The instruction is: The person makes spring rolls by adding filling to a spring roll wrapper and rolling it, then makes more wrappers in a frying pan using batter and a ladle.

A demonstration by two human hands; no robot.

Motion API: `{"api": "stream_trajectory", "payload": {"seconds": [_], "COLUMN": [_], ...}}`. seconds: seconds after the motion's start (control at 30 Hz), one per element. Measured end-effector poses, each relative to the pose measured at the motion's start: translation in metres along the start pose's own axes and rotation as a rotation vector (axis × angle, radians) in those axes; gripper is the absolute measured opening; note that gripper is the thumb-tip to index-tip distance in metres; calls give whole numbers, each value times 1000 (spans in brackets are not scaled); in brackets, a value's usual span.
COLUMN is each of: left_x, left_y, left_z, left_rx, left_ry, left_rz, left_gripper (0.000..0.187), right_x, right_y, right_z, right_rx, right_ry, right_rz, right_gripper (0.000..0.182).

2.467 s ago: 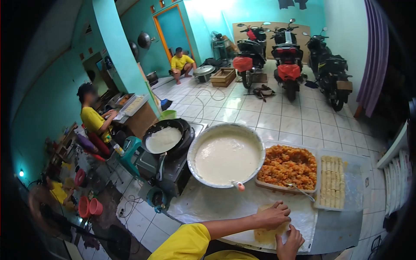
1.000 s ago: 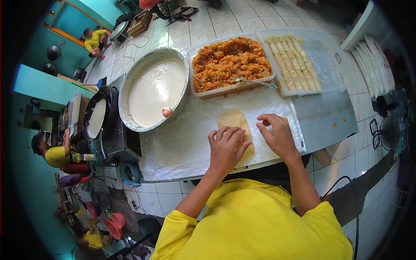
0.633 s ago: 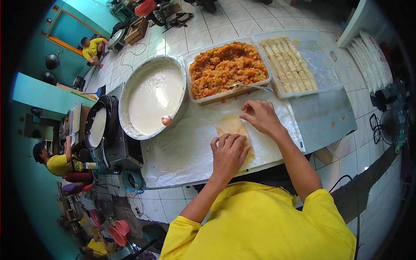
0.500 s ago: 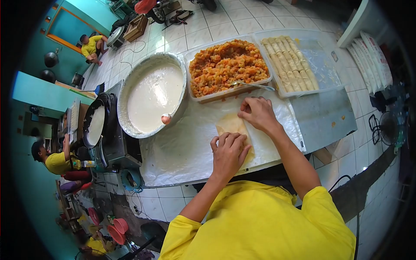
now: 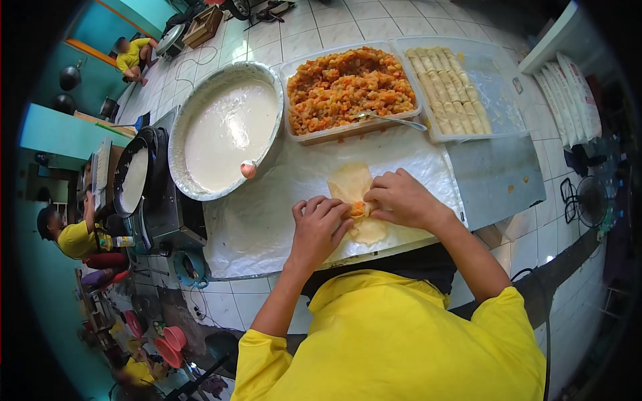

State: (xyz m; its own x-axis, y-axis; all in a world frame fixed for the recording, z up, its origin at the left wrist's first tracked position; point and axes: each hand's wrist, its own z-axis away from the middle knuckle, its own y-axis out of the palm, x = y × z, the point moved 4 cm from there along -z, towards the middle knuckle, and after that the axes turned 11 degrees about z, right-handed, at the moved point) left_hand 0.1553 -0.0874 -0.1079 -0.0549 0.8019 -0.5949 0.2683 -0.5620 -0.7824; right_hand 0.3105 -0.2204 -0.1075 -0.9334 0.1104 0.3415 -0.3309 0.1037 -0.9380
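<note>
A thin pale wrapper (image 5: 350,180) lies on the plastic-covered table, with a small heap of orange filling (image 5: 358,209) at its middle. My left hand (image 5: 319,220) pinches the wrapper's left edge beside the filling. On the other side, my right hand (image 5: 406,200) pinches the right edge. Behind them stands a clear tub of orange vegetable filling (image 5: 351,90) with a spoon (image 5: 394,120) across its front rim. To its right, a plastic tray (image 5: 498,93) holds rows of pale rolls (image 5: 448,90).
A large basin of white batter (image 5: 231,134) stands at the left, with an eggshell (image 5: 248,170) at its rim. Beyond it are a black pan (image 5: 134,180) and a co-worker in yellow (image 5: 77,239). Another person (image 5: 134,57) squats at upper left.
Both hands have shifted onto opposite edges of the wrapper, which now shows filling between them. The right hand has come lower. The camera view has shifted slightly.
</note>
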Motion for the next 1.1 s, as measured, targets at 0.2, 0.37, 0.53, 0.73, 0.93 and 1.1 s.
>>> {"api": "stream_trajectory", "payload": {"seconds": [0.2, 0.37, 0.53, 0.73, 0.93, 1.1], "left_x": [-4, -8, -10, -14, -17, -10], "left_y": [-2, 0, -7, -10, 9, 18], "left_z": [2, 1, 5, 13, 41, 32], "left_rx": [-57, -78, -120, -112, 4, -258], "left_ry": [-3, -5, -17, -18, -50, -71], "left_rz": [-16, 7, -5, 14, 48, 127], "left_gripper": [33, 34, 32, 29, 29, 16], "right_x": [4, 6, 11, 11, 6, 2], "right_y": [-10, 2, -9, -7, -3, -1], "right_z": [4, 3, 4, 8, 47, 34], "right_rx": [-168, -96, -222, -228, -67, -316], "right_ry": [-8, -40, -1, 65, 28, 131], "right_rz": [2, 62, 46, -3, -66, -315], "right_gripper": [30, 31, 24, 29, 24, 13]}}
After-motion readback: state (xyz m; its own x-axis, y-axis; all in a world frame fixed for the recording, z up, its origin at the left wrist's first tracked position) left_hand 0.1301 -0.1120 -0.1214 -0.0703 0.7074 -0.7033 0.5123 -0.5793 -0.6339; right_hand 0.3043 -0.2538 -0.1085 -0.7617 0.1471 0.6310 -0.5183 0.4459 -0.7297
